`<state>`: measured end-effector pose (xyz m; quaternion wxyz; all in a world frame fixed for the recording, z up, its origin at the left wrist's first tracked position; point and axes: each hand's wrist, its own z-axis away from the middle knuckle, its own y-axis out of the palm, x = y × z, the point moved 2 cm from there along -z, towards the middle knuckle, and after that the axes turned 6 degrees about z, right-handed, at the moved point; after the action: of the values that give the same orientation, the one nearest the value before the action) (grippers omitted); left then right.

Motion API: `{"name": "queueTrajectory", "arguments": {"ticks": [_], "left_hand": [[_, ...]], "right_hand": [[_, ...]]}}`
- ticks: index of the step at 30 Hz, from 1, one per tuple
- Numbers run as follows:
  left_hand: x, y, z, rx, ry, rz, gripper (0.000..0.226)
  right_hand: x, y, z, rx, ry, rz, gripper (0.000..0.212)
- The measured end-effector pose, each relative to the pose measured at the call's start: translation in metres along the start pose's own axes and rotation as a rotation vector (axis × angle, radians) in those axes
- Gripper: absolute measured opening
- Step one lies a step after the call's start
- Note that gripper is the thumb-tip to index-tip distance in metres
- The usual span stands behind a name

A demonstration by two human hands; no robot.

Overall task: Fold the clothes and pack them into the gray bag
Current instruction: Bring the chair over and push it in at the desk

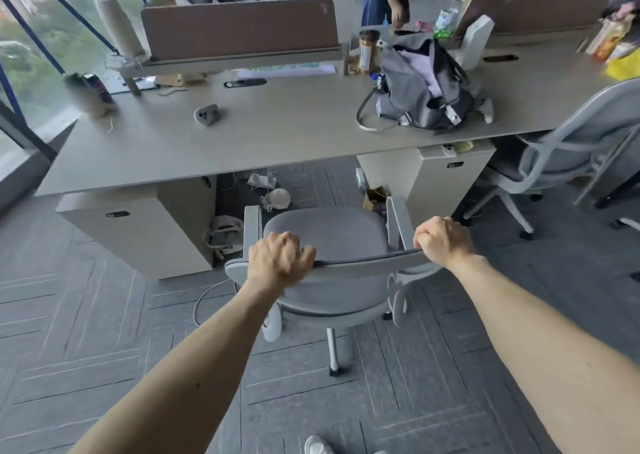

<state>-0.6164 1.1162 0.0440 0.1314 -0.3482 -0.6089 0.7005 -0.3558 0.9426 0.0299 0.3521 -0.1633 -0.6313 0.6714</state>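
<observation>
Noting containers first: the gray bag (420,90) sits slumped on the right part of the long desk (242,142). Its top is open and pale lilac cloth (429,73) shows inside; we cannot tell how that cloth is folded. A strap (363,118) loops out onto the desktop at the bag's left. Just behind the bag stands a jar (369,52), contents unclear.

The bag lies well apart from both hands, across the desk, ahead and to the right. Our left hand (277,259) and right hand (441,240) each grip the top edge of the backrest of a gray office chair (329,232). The fingers are curled tight over the rim, one hand toward each end.

Surface: pale wood-look desktop, a brown divider panel (239,24) along its rear.
Room: gray patterned carpet (104,315), window (34,38) at left, a second chair (571,142) at right.
A small gray object (207,113) lies left of centre on the desk.
</observation>
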Motion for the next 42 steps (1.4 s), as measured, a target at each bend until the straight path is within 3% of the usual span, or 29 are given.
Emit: {"name": "queueTrajectory", "arguments": {"ticks": [27,42], "left_hand": [[0.024,-0.003,-0.286,-0.073,-0.116,-0.046,0.029],[0.037,-0.002,-0.331,-0.12,-0.132,0.02,0.038]], "right_hand": [[0.039,-0.023,-0.305,-0.033,-0.074,-0.028,0.025],[0.047,-0.029,-0.363,-0.065,-0.178,-0.05,0.03]]}}
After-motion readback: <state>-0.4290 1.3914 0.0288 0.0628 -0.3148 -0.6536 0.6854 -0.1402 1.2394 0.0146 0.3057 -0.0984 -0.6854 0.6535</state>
